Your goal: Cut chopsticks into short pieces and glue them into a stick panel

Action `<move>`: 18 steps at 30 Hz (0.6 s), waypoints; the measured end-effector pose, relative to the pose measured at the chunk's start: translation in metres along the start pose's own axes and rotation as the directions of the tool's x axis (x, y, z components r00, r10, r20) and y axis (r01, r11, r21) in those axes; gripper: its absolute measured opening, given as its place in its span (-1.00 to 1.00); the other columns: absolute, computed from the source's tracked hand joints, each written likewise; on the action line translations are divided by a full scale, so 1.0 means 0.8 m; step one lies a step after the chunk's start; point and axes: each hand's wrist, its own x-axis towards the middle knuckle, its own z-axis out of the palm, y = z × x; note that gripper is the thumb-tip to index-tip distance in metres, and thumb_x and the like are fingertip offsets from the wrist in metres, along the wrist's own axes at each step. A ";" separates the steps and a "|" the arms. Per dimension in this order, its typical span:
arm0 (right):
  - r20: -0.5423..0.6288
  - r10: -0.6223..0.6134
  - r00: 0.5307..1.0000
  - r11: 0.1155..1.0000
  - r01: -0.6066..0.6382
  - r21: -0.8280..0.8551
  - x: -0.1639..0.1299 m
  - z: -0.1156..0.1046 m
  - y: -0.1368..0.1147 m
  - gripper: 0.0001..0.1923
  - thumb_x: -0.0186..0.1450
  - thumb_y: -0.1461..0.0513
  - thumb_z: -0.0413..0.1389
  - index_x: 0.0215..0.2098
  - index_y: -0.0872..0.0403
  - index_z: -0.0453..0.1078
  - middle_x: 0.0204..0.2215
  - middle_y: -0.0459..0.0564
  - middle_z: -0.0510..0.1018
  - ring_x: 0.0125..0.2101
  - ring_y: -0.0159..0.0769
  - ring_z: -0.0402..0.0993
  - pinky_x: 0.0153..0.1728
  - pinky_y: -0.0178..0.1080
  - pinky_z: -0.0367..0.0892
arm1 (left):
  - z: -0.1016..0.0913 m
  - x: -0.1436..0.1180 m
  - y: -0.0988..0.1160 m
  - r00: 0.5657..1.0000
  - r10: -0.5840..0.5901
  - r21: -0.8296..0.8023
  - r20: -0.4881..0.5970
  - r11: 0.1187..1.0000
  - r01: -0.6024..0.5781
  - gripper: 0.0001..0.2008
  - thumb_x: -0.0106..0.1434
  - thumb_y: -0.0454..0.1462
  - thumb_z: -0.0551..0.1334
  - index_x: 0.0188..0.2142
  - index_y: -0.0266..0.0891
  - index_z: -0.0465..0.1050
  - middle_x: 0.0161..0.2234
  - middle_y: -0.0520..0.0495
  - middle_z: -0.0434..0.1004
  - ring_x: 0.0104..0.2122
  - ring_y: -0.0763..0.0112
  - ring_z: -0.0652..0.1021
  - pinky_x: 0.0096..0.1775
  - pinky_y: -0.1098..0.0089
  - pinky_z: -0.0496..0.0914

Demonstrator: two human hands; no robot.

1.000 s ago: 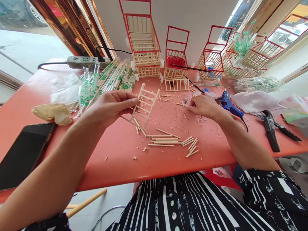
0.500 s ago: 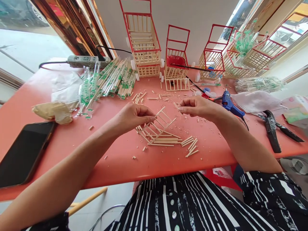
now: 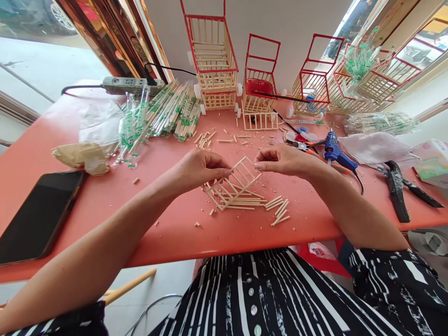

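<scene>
The wooden lattice (image 3: 233, 184) I'm working on is a small ladder-like frame of pale thin sticks: long rails joined by short cross pieces, tilted with its lower end resting on the bench (image 3: 175, 224) and its upper end lifted toward me. It sits just in front of my chest, over a loose pile of cut sticks (image 3: 245, 203) that lies flat on the orange surface, with a few more sticks (image 3: 279, 212) fanned out just to the right.

A second ago I held the frame up higher in my left hand alone, out over the left part of the bench, while my right hand was down by the scraps near the glue gun (image 3: 334, 151). Since then the frame has come down to the pile and my right hand has come across to meet it.

My left hand (image 3: 199, 168) is pinched shut on the frame's left rail, thumb and forefinger closed on it, the other fingers curled. My right hand (image 3: 283, 158) is also closed in a pinch, fingertips at the top right corner of the frame; whether it grips a separate short stick there or the frame itself I cannot tell.

The phone (image 3: 38, 214) lies well apart at the left edge.
</scene>
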 end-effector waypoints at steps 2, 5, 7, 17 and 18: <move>0.006 0.012 1.000 1.000 -0.012 0.001 0.000 0.000 0.000 -0.61 0.21 -0.07 0.23 -0.31 0.09 0.43 -0.47 -0.13 0.42 -0.45 -0.40 0.22 -0.38 -0.25 0.10 | 0.000 0.000 0.000 1.000 0.001 0.000 -0.002 1.000 -0.001 -0.81 0.14 -0.15 0.45 -0.36 -0.24 0.71 -0.56 -0.02 0.58 -0.61 0.47 0.46 -0.60 0.48 0.36; 0.011 0.023 1.000 1.000 -0.023 -0.007 0.000 0.000 -0.001 -0.63 0.22 -0.06 0.22 -0.33 0.08 0.42 -0.48 -0.13 0.40 -0.45 -0.39 0.21 -0.38 -0.25 0.09 | 0.000 0.000 0.000 1.000 0.001 0.010 -0.008 1.000 -0.001 -0.82 0.13 -0.16 0.45 -0.37 -0.23 0.71 -0.57 -0.01 0.56 -0.62 0.48 0.45 -0.60 0.49 0.35; 0.016 0.030 0.999 0.999 -0.030 -0.018 0.000 0.000 -0.001 -0.65 0.22 -0.05 0.20 -0.33 0.08 0.43 -0.49 -0.14 0.39 -0.45 -0.39 0.21 -0.38 -0.25 0.09 | 0.000 -0.001 0.001 1.000 0.006 0.020 -0.013 1.000 -0.006 -0.82 0.12 -0.16 0.45 -0.38 -0.24 0.70 -0.59 -0.01 0.54 -0.63 0.49 0.43 -0.61 0.49 0.33; 0.013 -0.004 1.000 1.000 0.005 -0.022 0.003 0.002 0.003 -0.61 0.23 -0.05 0.19 -0.29 0.12 0.46 -0.47 -0.10 0.43 -0.43 -0.38 0.25 -0.35 -0.24 0.12 | 0.002 -0.003 0.010 1.000 -0.019 0.038 -0.018 0.999 0.019 -0.85 0.16 -0.22 0.41 -0.36 -0.28 0.70 -0.59 0.01 0.52 -0.64 0.54 0.42 -0.62 0.54 0.34; 0.012 -0.006 1.000 1.000 0.007 -0.023 0.003 0.002 0.003 -0.62 0.23 -0.05 0.20 -0.29 0.12 0.46 -0.46 -0.09 0.44 -0.42 -0.38 0.26 -0.35 -0.24 0.12 | 0.002 -0.003 0.010 1.000 -0.019 0.039 -0.018 0.999 0.020 -0.85 0.17 -0.23 0.41 -0.36 -0.29 0.70 -0.60 0.02 0.52 -0.64 0.54 0.42 -0.62 0.54 0.34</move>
